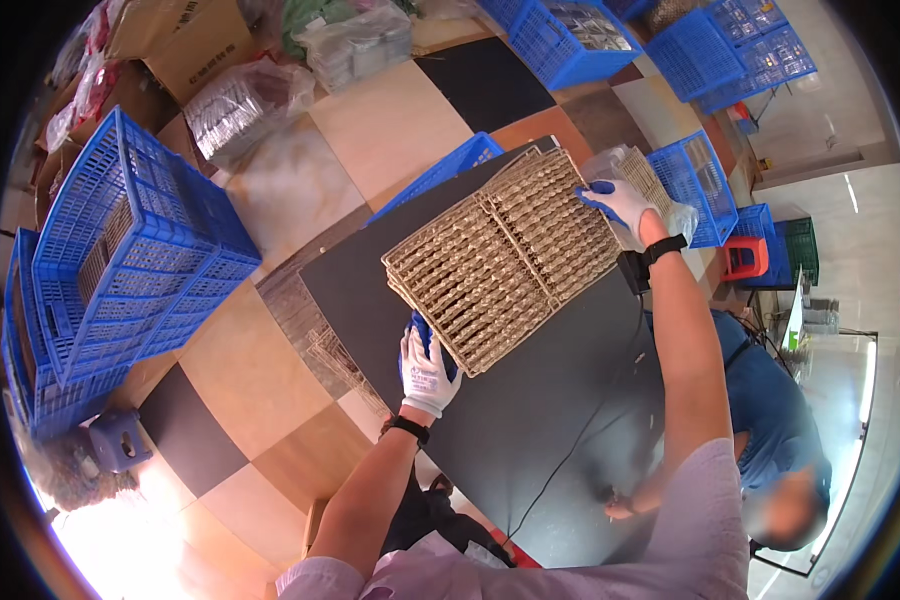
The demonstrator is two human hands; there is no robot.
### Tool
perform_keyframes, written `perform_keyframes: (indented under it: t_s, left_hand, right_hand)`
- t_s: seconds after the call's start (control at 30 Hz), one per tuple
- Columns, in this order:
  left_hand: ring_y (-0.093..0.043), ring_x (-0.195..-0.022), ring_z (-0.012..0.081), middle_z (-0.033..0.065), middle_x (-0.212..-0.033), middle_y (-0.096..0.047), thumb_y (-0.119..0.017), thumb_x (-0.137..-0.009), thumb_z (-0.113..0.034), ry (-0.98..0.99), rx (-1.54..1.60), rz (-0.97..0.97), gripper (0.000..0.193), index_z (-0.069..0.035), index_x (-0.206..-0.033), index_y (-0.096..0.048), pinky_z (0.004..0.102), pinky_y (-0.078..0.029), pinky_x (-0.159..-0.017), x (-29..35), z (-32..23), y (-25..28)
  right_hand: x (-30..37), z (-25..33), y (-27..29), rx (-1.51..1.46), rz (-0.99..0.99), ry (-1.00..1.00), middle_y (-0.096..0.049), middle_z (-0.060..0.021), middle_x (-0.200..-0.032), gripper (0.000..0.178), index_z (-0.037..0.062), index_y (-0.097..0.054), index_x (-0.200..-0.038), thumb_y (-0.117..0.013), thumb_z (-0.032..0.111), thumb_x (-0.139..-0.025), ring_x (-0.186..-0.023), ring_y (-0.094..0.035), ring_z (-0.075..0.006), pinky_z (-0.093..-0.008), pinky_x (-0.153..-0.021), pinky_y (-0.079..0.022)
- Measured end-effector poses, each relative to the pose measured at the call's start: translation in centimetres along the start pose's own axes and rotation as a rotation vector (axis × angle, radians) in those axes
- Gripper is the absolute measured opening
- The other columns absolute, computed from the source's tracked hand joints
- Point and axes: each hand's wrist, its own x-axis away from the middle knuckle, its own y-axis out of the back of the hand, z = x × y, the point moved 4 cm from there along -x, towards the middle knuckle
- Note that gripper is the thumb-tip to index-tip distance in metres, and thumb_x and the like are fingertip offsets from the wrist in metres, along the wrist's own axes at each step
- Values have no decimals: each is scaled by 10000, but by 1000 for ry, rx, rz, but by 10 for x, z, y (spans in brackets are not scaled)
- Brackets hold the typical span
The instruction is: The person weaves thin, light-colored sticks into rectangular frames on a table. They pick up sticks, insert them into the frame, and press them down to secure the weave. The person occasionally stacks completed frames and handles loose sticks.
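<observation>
A stack of tan rectangular lattice panels (pixel 505 255), with rows of bumpy, twisted-looking strips and a bar across the middle, lies tilted over the dark grey table (pixel 510 440). My left hand (pixel 430 370), in a white glove with blue fingertips, grips its near left edge. At the far right edge, my right hand (pixel 620 205) is closed round the side in a matching glove. Some fingers of both hands are hidden by the stack. Whether the stack rests on the tabletop or is lifted slightly, I cannot tell.
Stacked blue crates (pixel 150 250) stand on the tiled floor at left; more blue crates (pixel 570 45) are at the back. A red stool (pixel 745 257) stands at right. A co-worker (pixel 770 400) in blue is beside the table's right side. A black cable (pixel 560 465) crosses the tabletop.
</observation>
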Motion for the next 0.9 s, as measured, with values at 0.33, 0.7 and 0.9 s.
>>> perform_keyframes:
  t_s: [0.33, 0.7, 0.9]
  left_hand:
    - [-385, -1187, 521, 349, -1309, -357, -731, -611, -220, 23, -41, -19, 693, 48, -1169, -418, 571, -336, -1019, -5, 0, 2]
    - [-332, -1282, 464, 342, -1346, -352, -681, -659, -232, 62, -99, 25, 759, 108, -1272, -388, 512, -244, -1112, -9, 2, -4]
    - [-340, -1283, 459, 312, -1359, -366, -664, -724, -279, 37, -55, 2, 754, 74, -1321, -368, 515, -254, -1102, -13, 0, -10]
  right_hand:
    - [23, 28, 1, -125, -120, -54, -614, -67, -897, 495, -27, -619, -1003, -692, 427, -821, -799, -534, -155, -315, -739, -433]
    - [75, 63, 6, 430, -596, 54, -614, -199, -1140, 834, 80, -389, -1371, -750, 477, -732, -1045, -593, -352, -420, -915, -451]
    - [95, 72, 20, 237, -555, 214, -606, -186, -1172, 713, 17, -515, -1261, -775, 412, -726, -1060, -597, -313, -393, -921, -454]
